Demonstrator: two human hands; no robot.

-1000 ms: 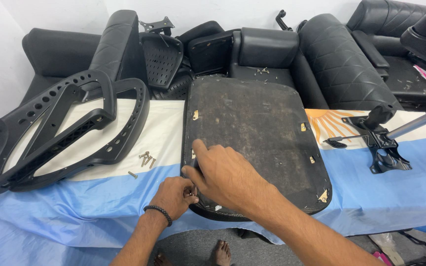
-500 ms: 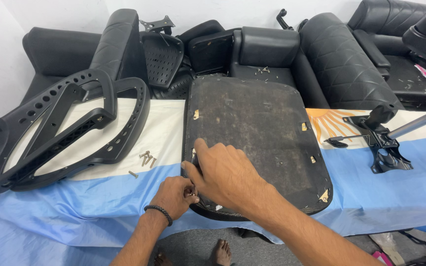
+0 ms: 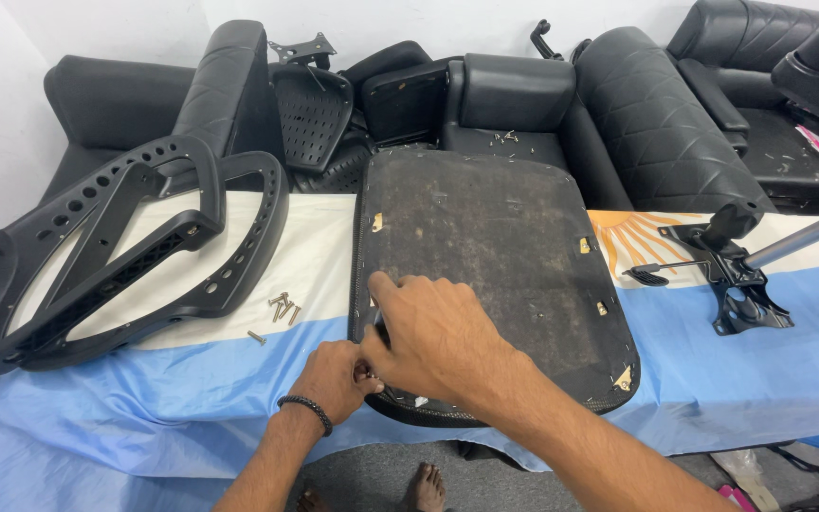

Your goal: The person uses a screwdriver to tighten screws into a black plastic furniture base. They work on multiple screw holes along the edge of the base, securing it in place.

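On the cloth-covered table (image 3: 144, 417), at about nine o'clock from the hands, lies a black plastic chair-back frame (image 3: 116, 256) with rows of round holes, flat on the white band of the blue-and-white cloth. Just beside its lower edge, at ten o'clock from the left hand, sits a small cluster of loose screws (image 3: 280, 306). The person's left hand (image 3: 336, 379), with a dark band at the wrist, is curled at the near left edge of the upturned seat base (image 3: 495, 256), its fingertips pinched together against the rim; what they pinch is too small to tell. The right hand (image 3: 438, 339) lies over the seat base directly at one o'clock from the left hand, touching it, palm down and fingers half bent, the index finger stretched toward the left rim; it presses on the board and closes around nothing that can be seen. The seat base, a dark, worn board with pale tabs near its edges, rests in the middle of the table, its near end overhanging the table edge. At three o'clock from it lies a black metal chair mechanism (image 3: 737, 284) with a grey rod. Black padded chair parts (image 3: 656, 114) are stacked behind the table at twelve o'clock.
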